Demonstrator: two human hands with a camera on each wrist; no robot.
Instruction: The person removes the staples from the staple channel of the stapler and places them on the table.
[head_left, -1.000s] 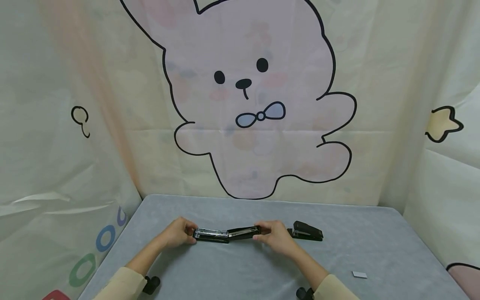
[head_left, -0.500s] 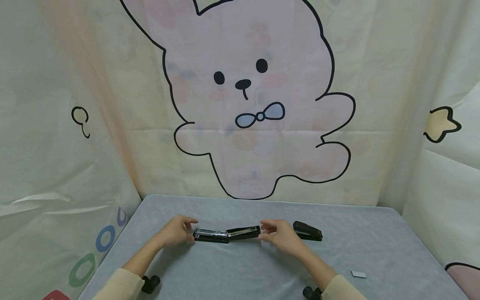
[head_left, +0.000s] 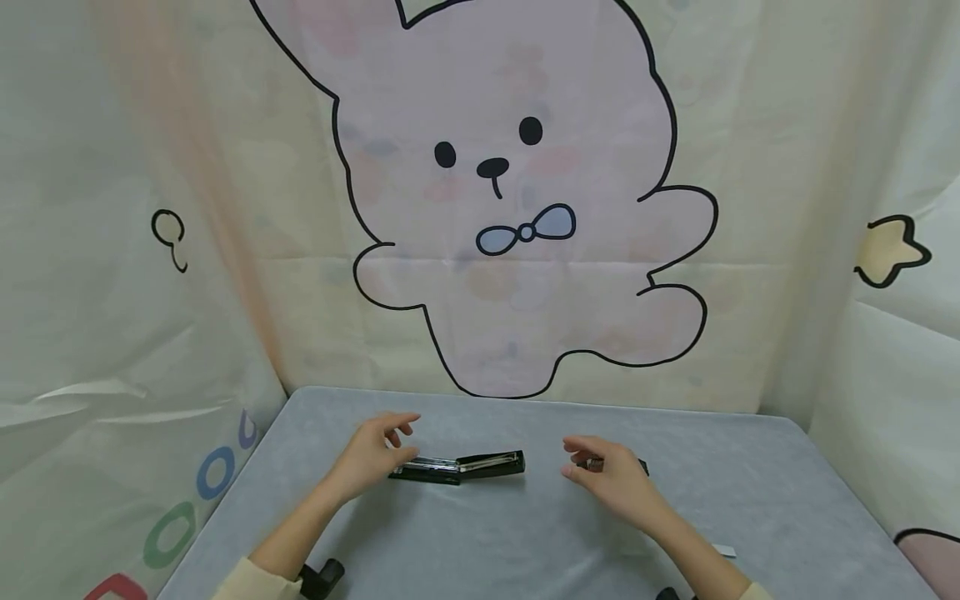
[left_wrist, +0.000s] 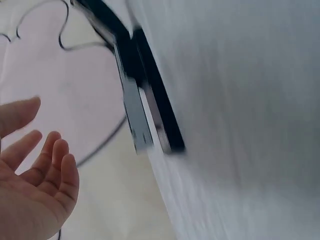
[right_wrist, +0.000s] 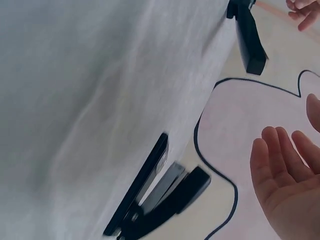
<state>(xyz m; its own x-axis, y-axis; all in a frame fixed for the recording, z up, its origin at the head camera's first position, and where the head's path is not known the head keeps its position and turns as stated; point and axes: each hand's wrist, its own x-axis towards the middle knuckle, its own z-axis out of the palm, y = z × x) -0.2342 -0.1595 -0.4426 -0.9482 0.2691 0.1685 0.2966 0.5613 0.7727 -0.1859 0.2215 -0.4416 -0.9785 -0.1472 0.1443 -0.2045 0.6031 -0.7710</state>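
A black stapler lies folded wide open on the table, its metal staple channel showing. My left hand is over its left end, fingers loosely spread and holding nothing. The left wrist view shows a gap between that hand and the opened stapler. To the right, my right hand is raised with relaxed fingers, nothing in its grasp. Behind it, mostly hidden in the head view, stands a second black stapler. In the right wrist view this second stapler has its arm tilted up from its base.
Grey-blue cloth covers the table. A small whitish block lies at the right, partly hidden by my right forearm. A printed curtain with a cartoon animal hangs behind the table's far edge.
Both hands have come off the opened stapler, which stays on the table. My right hand has moved right, in front of the second stapler; my left hand has risen and shifted slightly right.
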